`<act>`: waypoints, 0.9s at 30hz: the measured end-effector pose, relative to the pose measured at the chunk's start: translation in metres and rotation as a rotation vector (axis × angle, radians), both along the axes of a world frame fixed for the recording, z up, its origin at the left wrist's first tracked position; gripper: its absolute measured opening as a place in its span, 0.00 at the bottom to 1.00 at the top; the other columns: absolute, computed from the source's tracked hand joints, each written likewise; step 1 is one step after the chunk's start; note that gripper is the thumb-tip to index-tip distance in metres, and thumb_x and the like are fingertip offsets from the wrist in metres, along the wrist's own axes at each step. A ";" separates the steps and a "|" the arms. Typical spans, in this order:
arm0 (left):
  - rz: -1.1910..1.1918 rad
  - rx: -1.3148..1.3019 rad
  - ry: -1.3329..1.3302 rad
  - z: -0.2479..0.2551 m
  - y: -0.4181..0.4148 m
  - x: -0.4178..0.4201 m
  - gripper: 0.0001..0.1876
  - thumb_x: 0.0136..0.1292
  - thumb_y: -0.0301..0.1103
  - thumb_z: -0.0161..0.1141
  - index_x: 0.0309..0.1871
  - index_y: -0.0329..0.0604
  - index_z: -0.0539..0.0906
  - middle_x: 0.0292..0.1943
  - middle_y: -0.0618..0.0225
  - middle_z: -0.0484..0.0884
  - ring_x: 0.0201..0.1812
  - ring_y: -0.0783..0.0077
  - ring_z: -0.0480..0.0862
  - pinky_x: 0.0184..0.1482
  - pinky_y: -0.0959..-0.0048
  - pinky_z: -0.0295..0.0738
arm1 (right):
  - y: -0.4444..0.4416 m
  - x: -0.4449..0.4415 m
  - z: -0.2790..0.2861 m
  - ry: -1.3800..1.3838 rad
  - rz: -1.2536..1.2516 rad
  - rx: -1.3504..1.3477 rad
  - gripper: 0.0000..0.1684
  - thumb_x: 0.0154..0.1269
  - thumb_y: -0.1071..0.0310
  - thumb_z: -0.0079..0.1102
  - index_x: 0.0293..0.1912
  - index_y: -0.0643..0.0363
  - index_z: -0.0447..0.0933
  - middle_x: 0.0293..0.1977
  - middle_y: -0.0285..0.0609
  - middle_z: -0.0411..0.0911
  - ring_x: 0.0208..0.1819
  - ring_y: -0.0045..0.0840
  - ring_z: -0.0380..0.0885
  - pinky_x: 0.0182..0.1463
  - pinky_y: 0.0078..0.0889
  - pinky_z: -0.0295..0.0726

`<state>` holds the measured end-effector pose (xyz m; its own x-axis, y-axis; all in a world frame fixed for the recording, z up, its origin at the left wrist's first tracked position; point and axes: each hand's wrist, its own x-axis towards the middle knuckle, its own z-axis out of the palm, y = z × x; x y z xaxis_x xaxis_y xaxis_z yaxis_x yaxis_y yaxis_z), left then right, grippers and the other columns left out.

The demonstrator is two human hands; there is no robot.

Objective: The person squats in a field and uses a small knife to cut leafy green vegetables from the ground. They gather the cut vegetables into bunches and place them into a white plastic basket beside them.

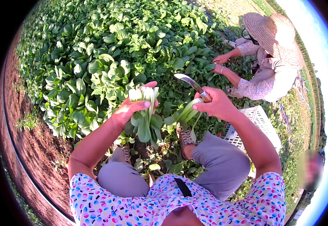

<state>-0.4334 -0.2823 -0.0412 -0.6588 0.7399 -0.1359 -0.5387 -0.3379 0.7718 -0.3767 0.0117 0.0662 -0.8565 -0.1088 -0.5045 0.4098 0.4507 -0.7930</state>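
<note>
My left hand (134,106) holds several heads of bok choy (144,124), their pale cut stem ends up and their green leaves hanging down. To its right, my right hand (216,103) grips the wooden handle of a curved knife (190,81), whose blade points up and to the left. The same hand also holds loose bok choy stalks (189,111) between thumb and fingers, with the leaves trailing down to the left. The two hands are apart, above my shoes and the leafy ground.
Growing bok choy (79,90) fills the ground ahead and to the left. A white perforated plastic crate (261,120) is beside my right arm. A co-worker in a straw hat (277,36) crouches at the upper right, hands among the plants. Bare soil (39,147) lies left, with a thin dark line (14,147) along it.
</note>
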 end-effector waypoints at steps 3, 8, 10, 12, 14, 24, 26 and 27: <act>-0.063 -0.018 0.059 0.002 0.042 0.008 0.48 0.53 0.35 0.74 0.76 0.41 0.58 0.53 0.66 0.78 0.55 0.73 0.78 0.63 0.69 0.71 | -0.009 0.017 -0.016 -0.077 -0.076 -0.165 0.21 0.58 0.61 0.75 0.44 0.60 0.74 0.22 0.27 0.71 0.18 0.10 0.66 0.20 0.18 0.62; -0.083 0.019 -0.061 -0.031 0.087 0.035 0.34 0.57 0.28 0.73 0.65 0.41 0.68 0.54 0.68 0.78 0.54 0.76 0.79 0.57 0.71 0.74 | -0.029 0.016 -0.057 -0.043 -0.276 -0.350 0.20 0.61 0.63 0.72 0.44 0.60 0.73 0.22 0.29 0.72 0.14 0.10 0.66 0.17 0.17 0.63; -0.127 -0.045 -0.188 -0.039 0.093 0.040 0.25 0.60 0.28 0.71 0.59 0.41 0.73 0.48 0.68 0.81 0.46 0.76 0.82 0.49 0.73 0.79 | -0.022 0.024 -0.086 -0.053 -0.301 -0.371 0.20 0.64 0.58 0.70 0.44 0.60 0.72 0.21 0.30 0.72 0.12 0.11 0.66 0.15 0.17 0.63; -0.193 -0.206 -0.320 -0.045 0.088 0.044 0.19 0.61 0.28 0.69 0.55 0.41 0.77 0.43 0.68 0.83 0.42 0.76 0.83 0.46 0.73 0.81 | -0.010 0.027 -0.116 -0.130 -0.273 -0.428 0.21 0.67 0.54 0.66 0.46 0.61 0.72 0.21 0.30 0.73 0.12 0.12 0.67 0.15 0.17 0.63; -0.131 -0.286 -0.330 -0.062 0.087 0.048 0.15 0.61 0.31 0.69 0.49 0.41 0.81 0.37 0.69 0.84 0.35 0.75 0.84 0.41 0.73 0.81 | 0.001 0.027 -0.134 -0.081 -0.230 -0.512 0.23 0.70 0.49 0.61 0.47 0.60 0.73 0.23 0.31 0.73 0.13 0.13 0.68 0.16 0.17 0.62; -0.211 -0.735 -0.460 -0.166 0.079 0.069 0.09 0.60 0.26 0.67 0.44 0.41 0.81 0.31 0.69 0.84 0.28 0.75 0.83 0.33 0.73 0.81 | 0.132 0.118 -0.382 -0.134 -0.612 0.131 0.18 0.63 0.55 0.66 0.38 0.61 0.75 0.24 0.36 0.76 0.19 0.24 0.72 0.26 0.30 0.72; -0.266 -0.822 -0.498 -0.184 0.074 0.084 0.12 0.59 0.25 0.68 0.45 0.42 0.81 0.33 0.69 0.84 0.29 0.75 0.83 0.34 0.74 0.81 | 0.133 0.145 -0.401 -0.204 -0.660 0.091 0.18 0.62 0.55 0.65 0.39 0.60 0.76 0.25 0.41 0.76 0.25 0.27 0.75 0.32 0.35 0.74; -0.292 -0.841 -0.500 -0.184 0.074 0.087 0.12 0.59 0.25 0.69 0.45 0.42 0.81 0.33 0.69 0.84 0.29 0.74 0.83 0.34 0.74 0.81 | 0.132 0.151 -0.403 -0.160 -0.670 0.102 0.17 0.62 0.56 0.65 0.40 0.60 0.76 0.25 0.41 0.76 0.26 0.28 0.75 0.33 0.36 0.74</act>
<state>-0.3465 -0.2082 -0.2256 -0.1934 0.4008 -0.8955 -0.8390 0.4057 0.3627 -0.2255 0.1440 -0.3366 -0.6365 0.4719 -0.6101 0.7343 0.1289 -0.6664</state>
